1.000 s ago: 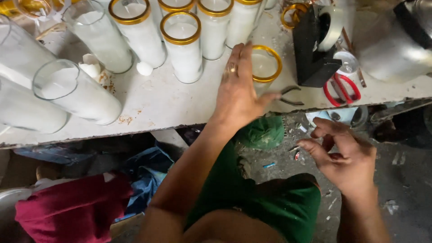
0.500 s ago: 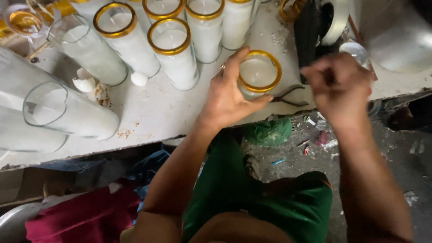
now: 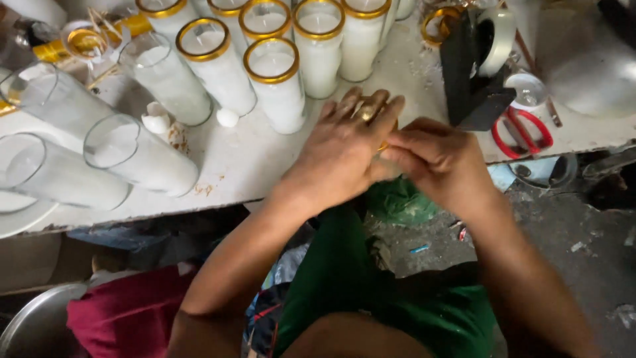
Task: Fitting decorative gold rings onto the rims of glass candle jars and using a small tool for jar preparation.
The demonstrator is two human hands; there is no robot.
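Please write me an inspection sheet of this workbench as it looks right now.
Surface: white table, stained, with crumbs and wax bits near its front edge.
Job's things: a gold-rimmed glass, mostly hidden between the hands; whether it is filled cannot be told.
Clutter: gold-rimmed wax-filled glasses upright at the back; rimless glasses to the left; red-handled scissors; black tape dispenser; white wax lumps.
Grippers: left hand laid over the glass, right hand closed against its side.
Cables: nothing seen.
Surroundings: dirty grey floor, red cloth, metal basin at lower left.
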